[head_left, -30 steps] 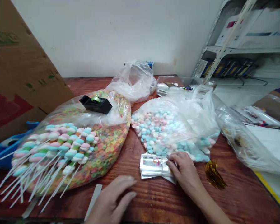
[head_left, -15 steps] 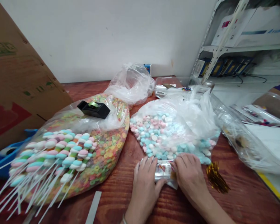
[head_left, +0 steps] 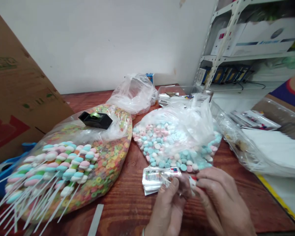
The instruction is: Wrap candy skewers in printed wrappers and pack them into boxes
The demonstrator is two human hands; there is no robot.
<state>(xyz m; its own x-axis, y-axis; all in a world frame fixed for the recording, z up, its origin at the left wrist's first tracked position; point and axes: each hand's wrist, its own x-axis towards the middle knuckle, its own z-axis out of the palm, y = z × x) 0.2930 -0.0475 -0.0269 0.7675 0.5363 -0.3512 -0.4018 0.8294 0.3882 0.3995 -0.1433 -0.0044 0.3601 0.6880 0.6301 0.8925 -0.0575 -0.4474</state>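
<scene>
Foil-backed printed sachet stack (head_left: 152,180) lies loose on the wooden table (head_left: 238,196), just below the bag of pastel candies (head_left: 167,141), no longer covered by the hands. Long axis runs roughly left-right in view; top sachet tilts slightly up to the right, its right end reaching toward the hands. Change: both hands have lifted off the stack and come up together. Right hand (head_left: 223,200) pinches a small red-and-white piece (head_left: 193,182) between thumb and fingers; exact item unclear. Left hand (head_left: 168,209) is curled, fingers closed just beside that piece; cannot tell whether it grips anything. Bag of cereal rings (head_left: 105,160) lies well left.
</scene>
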